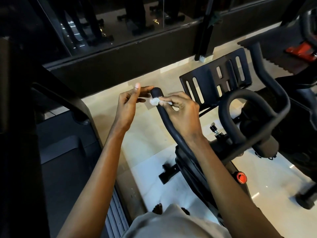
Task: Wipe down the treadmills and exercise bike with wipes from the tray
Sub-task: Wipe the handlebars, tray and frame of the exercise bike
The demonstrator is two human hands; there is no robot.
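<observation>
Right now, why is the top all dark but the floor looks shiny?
Head view: the pale floor catches the light and shows small white glints; the glass wall above is dim, with faint reflections; the treadmill sits in shadow; the wide lens bends straight edges; the wipe glows bright white.

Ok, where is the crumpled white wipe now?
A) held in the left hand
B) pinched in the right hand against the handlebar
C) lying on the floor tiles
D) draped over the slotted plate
B: the crumpled white wipe is pinched in the right hand, pressed on the black padded bike handlebar near its tip; the left hand holds nothing.
</observation>
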